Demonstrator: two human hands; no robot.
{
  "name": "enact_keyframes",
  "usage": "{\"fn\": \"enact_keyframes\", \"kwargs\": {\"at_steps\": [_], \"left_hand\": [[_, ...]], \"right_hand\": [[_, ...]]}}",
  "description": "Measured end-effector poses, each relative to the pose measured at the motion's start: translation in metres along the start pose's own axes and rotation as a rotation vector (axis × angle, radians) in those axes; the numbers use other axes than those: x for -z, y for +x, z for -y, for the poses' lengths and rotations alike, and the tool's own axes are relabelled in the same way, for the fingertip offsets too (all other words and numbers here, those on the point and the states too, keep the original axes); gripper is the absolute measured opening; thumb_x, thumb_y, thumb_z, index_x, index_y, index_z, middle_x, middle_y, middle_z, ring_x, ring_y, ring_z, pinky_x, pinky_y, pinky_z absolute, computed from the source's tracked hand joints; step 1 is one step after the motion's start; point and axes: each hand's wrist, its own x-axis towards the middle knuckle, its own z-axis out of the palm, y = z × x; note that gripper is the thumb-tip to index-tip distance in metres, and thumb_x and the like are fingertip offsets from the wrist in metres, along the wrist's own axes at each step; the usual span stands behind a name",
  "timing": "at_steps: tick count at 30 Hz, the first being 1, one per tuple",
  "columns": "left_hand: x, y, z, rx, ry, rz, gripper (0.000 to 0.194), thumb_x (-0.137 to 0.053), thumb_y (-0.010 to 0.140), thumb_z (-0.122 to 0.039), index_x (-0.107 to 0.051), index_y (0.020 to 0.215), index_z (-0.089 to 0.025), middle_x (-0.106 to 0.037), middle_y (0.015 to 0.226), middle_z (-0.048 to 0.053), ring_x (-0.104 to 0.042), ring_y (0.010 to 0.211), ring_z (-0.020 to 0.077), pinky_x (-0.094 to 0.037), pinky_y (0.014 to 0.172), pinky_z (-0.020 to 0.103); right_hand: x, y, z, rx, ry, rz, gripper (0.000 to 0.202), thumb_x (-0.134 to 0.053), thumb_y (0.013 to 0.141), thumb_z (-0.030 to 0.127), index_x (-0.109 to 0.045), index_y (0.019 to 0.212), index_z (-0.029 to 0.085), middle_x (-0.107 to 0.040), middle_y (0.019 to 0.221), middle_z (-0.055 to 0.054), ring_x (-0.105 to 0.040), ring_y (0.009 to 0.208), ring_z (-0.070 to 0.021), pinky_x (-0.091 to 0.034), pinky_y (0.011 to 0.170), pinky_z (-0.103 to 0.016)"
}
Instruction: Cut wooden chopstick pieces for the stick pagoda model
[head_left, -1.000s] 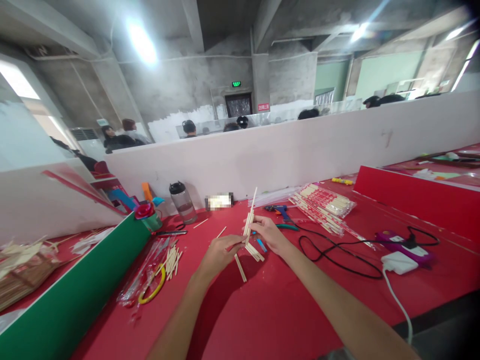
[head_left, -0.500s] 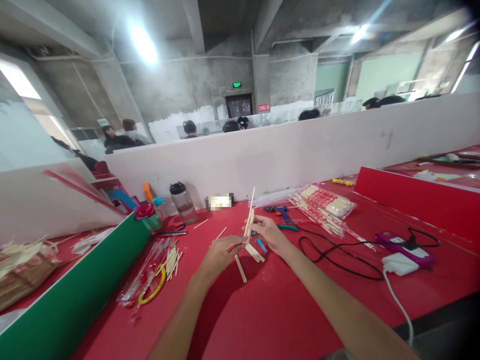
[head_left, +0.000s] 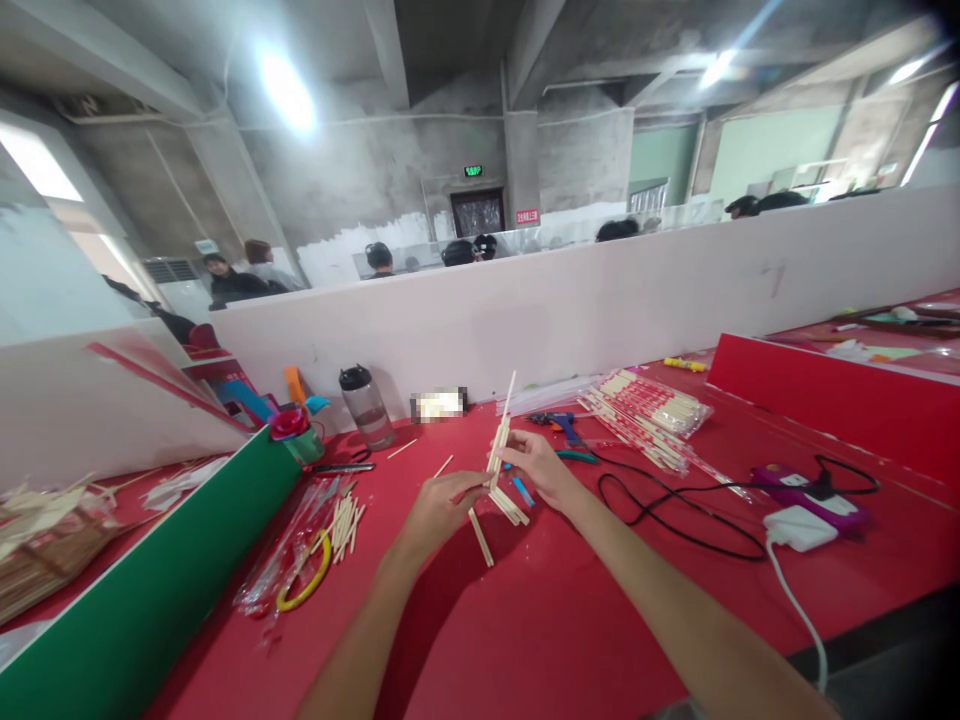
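Several pale wooden sticks (head_left: 498, 450) stand tilted between my two hands, one of them reaching higher than the others. My left hand (head_left: 450, 500) pinches their lower part from the left, fingers closed. From the right, my right hand (head_left: 534, 464) grips the same sticks with thumb and fingers. More pale sticks (head_left: 510, 504) fan out just below the hands, and one long stick (head_left: 481, 538) slants down toward the front. A small blue object (head_left: 523, 491) lies beside my right hand. Where the fingertips meet the sticks is partly hidden.
A stick pile (head_left: 346, 525) and yellow-handled tool (head_left: 315, 580) lie left, by a green divider (head_left: 172, 580). Behind are a bottle (head_left: 367, 408) and glue gun (head_left: 559, 422). Packaged sticks (head_left: 652, 405), black cable (head_left: 675, 486) and purple power strip (head_left: 814, 500) lie right.
The top of the tallest stick has shifted slightly to the right. Both hands hold nearly the same place and grip.
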Motion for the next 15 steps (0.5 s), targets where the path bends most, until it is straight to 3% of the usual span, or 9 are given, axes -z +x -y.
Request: {"fn": "enact_keyframes", "kwargs": {"at_steps": [15], "left_hand": [[0.0021, 0.0015, -0.003, -0.019, 0.015, 0.005, 0.021, -0.058, 0.09, -0.027, -0.072, 0.106, -0.025, -0.076, 0.1, 0.003, -0.071, 0.088, 0.0158, -0.056, 0.083, 0.026]], "right_hand": [[-0.0001, -0.0001, 0.0015, -0.005, 0.01, 0.0, 0.028, -0.079, 0.065, 0.034, -0.069, 0.085, 0.018, -0.067, 0.08, -0.001, -0.062, 0.069, -0.0146, -0.053, 0.061, -0.025]]}}
